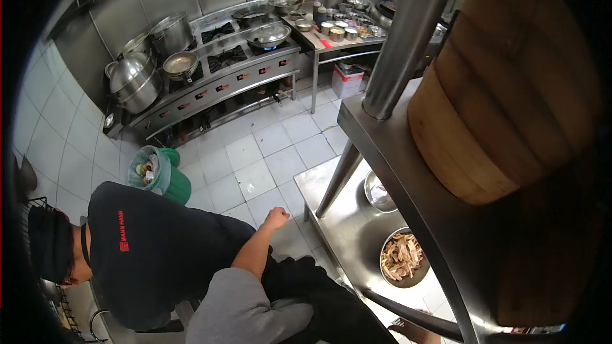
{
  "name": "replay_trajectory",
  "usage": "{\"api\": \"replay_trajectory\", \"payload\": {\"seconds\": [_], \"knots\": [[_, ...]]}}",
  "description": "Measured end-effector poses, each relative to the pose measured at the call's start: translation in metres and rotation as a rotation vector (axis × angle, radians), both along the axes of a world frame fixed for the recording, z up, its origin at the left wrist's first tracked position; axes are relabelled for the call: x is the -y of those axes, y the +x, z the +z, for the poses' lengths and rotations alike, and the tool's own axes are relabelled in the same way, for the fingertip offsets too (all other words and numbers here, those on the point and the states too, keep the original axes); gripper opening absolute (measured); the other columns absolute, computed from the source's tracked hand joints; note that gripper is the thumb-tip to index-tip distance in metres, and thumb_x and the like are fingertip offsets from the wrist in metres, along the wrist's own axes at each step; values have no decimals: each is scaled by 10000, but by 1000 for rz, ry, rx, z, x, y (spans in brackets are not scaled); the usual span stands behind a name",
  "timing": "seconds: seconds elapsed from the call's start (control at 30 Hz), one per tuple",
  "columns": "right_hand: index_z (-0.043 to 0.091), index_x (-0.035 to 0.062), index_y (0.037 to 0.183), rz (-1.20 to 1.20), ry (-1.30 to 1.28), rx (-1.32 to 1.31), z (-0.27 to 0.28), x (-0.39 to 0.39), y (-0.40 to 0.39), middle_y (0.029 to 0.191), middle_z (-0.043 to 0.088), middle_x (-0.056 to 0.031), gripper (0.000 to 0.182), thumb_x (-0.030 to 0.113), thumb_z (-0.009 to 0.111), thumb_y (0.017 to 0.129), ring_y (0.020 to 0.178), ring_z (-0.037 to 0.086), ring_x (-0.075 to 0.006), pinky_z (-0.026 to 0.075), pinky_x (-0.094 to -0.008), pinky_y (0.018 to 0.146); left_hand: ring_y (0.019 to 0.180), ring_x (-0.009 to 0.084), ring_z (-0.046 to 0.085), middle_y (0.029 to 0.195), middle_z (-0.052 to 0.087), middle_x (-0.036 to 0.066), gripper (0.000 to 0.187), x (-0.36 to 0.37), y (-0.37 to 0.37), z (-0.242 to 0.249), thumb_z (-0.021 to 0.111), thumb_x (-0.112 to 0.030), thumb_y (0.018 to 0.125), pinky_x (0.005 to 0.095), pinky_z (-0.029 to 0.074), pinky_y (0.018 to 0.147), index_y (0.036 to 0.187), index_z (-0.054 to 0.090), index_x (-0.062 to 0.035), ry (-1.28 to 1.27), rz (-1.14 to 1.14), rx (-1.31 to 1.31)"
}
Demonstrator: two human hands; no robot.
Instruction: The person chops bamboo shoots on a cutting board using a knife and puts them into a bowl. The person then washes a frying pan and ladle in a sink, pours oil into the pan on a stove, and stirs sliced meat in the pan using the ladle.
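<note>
My left hand is held out over the tiled floor, below a grey sleeve. Its fingers are curled into a loose fist, and nothing shows in it. At the bottom edge my right hand is partly in view, in shadow beside a metal bar of the steel table. Its fingers look stretched out and apart, with nothing visible in them. On the steel table, up from that hand, stands a metal bowl of pale brown sliced strips. Another metal bowl sits farther back, partly behind the shelf.
A co-worker in a black shirt bends over at my left. Behind them is a green bin. The stove holds pots and pans, with one blue flame lit. Bamboo steamers rest on the raised shelf at right.
</note>
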State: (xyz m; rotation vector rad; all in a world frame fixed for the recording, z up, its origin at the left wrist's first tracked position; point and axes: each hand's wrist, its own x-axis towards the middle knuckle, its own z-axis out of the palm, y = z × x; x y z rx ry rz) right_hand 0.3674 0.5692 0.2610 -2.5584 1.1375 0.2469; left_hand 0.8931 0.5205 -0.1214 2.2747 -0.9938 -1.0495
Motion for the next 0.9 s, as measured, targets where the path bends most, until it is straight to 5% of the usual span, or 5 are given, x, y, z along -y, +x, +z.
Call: {"api": "replay_trajectory", "payload": {"seconds": [0.53, 0.6, 0.73, 0.83, 0.9], "knots": [[681, 82, 778, -290, 183, 9, -29, 95, 178, 735, 684, -83, 481, 556, 759, 797, 736, 691, -287, 546, -414, 653, 1076, 446, 646, 1104, 673, 310, 539, 32, 194, -91, 576, -462, 864, 474, 514, 973, 994, 747, 33, 334, -482, 163], [681, 81, 779, -309, 187, 5, -28, 122, 219, 735, 685, -83, 482, 557, 756, 800, 734, 691, -285, 546, -413, 653, 612, 274, 684, 724, 723, 167, 429, 20, 220, -98, 585, -393, 880, 410, 570, 627, 757, 746, -16, 284, -464, 169], [682, 79, 780, -259, 217, -7, -28, 174, 304, 734, 686, -84, 485, 558, 752, 807, 730, 691, -283, 546, -411, 654, 549, 217, 645, 691, 709, 117, 372, 0, 277, -85, 603, -330, 886, 378, 508, 472, 780, 709, 12, 374, -235, -68], [683, 77, 780, -183, 233, -13, -29, 209, 361, 734, 686, -85, 488, 559, 749, 811, 727, 691, -281, 546, -409, 654, 1002, 404, 675, 1092, 699, 255, 439, -13, 313, -86, 566, -390, 856, 462, 549, 907, 942, 750, -1, 512, -162, -62], [684, 76, 781, -130, 249, -13, -32, 228, 394, 734, 687, -86, 489, 560, 746, 814, 725, 691, -279, 546, -408, 655, 1015, 412, 667, 1102, 694, 255, 433, -23, 327, -79, 562, -381, 868, 473, 545, 910, 961, 745, 0, 498, -130, -94]]}}
